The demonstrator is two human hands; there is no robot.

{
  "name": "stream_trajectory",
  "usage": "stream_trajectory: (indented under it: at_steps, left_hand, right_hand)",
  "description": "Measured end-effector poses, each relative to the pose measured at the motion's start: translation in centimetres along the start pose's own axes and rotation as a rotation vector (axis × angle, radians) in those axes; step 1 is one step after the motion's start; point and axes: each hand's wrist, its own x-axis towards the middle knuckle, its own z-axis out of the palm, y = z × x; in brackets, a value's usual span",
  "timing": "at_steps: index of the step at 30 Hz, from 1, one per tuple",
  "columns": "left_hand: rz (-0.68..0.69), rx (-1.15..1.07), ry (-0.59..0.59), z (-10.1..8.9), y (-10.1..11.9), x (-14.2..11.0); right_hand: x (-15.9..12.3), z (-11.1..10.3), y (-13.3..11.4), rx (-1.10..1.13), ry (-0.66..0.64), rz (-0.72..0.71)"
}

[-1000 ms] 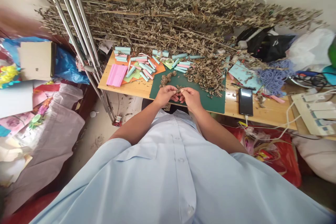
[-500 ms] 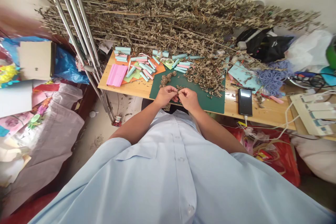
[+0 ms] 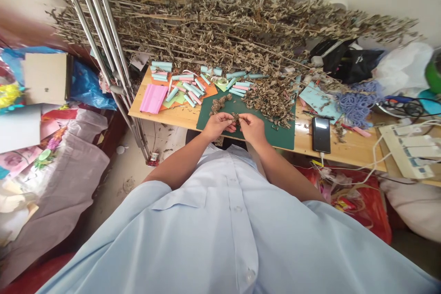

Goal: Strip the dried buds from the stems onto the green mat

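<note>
Fingers (image 3: pixel 229 121) of both hands pinched on dried leaf bits (image 3: pixel 235 116), over green cutting mat (image 3: pixel 279 138).
L hand (image 3: pixel 217 125) & R hand (image 3: pixel 252 128) close together above mat's near half, fingertips clamped on the bits. Dark leaf clump (image 3: pixel 217 103) & crumbled leaf pile (image 3: pixel 270 103) on mat; phone (image 3: pixel 321 134) right of mat; pale blue paper rolls (image 3: pixel 236 74) just beyond it, w/ dried stalks (image 3: pixel 206 32) farther back.
</note>
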Motion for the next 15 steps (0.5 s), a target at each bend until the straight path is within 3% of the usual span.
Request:
stream_trajectory:
  at_steps: [6,15]
  left_hand:
    - [0.002,0.033,-0.006,0.2,0.1,-0.1]
    - [-0.007,0.163,0.042,0.6,-0.4,0.0]
  right_hand:
    - [-0.3,-0.3,-1.1,0.027,-0.191,-0.021]
    - [-0.6,-0.3,-1.4,-0.258,-0.162,-0.252]
